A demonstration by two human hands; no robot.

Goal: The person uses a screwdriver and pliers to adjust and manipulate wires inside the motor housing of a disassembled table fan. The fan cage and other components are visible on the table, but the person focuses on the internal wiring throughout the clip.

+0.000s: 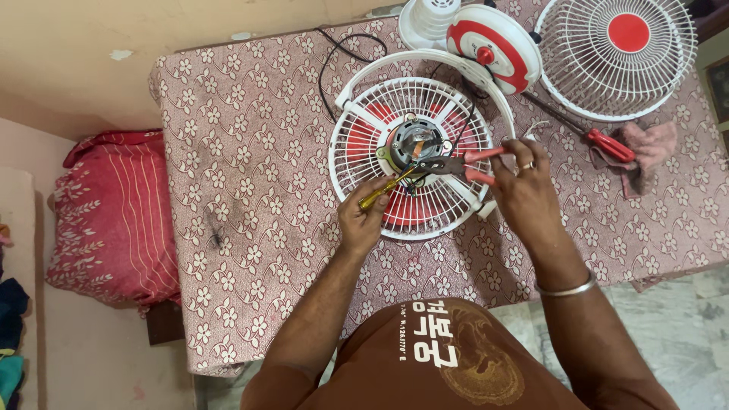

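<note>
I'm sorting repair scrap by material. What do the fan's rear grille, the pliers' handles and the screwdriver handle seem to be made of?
Rear grille: probably white-coated metal wire, judging by its thin, even spokes. Pliers' handles in the right hand: red sleeves, likely plastic or rubber over dark steel. Screwdriver handle in the left hand: translucent amber, apparently hard glossy plastic.

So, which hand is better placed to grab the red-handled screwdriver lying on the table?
Right. The right hand, holding red-handled pliers, is nearer the red-handled screwdriver; the left hand grips a yellow-handled screwdriver on the far side of the fan grille.
</note>
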